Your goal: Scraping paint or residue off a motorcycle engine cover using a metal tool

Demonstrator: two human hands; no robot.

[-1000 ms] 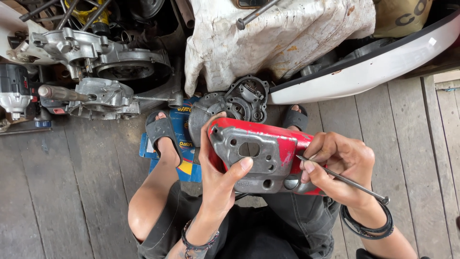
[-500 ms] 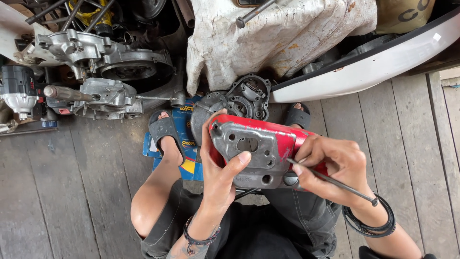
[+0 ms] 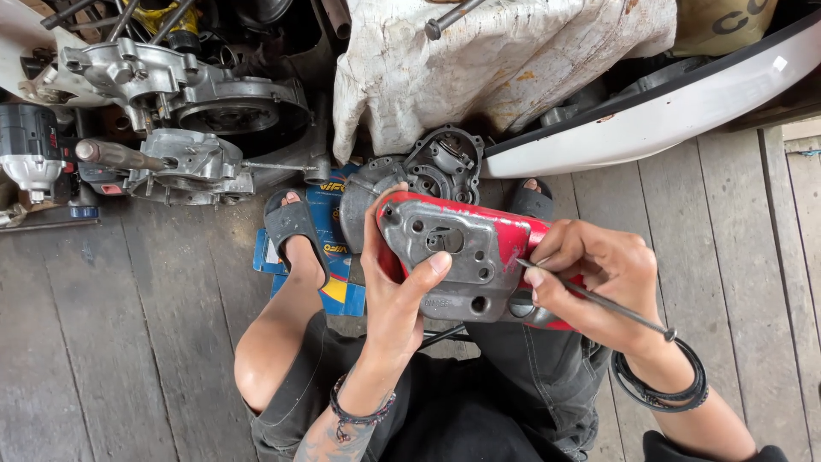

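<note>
My left hand [image 3: 398,287] grips a red metal engine cover [image 3: 466,252] with a grey inner face, thumb across its middle. My right hand [image 3: 599,278] steadies the cover's right end and holds a thin metal pick [image 3: 603,299], its tip on the cover's grey face near the red edge. I squat over the cover, knees apart, sandalled feet on the planks. A round grey engine part [image 3: 440,162] lies just beyond the cover.
A disassembled engine crankcase [image 3: 184,94] and another casing [image 3: 184,162] lie at the upper left, beside a power tool [image 3: 30,150]. A dirty white cloth [image 3: 479,60] and a white body panel [image 3: 667,107] are at the top. A blue card [image 3: 329,248] lies underfoot on the wooden floor [image 3: 128,342].
My right hand has shifted the pick a little left along the cover's grey face. The cover stays held in my left hand.
</note>
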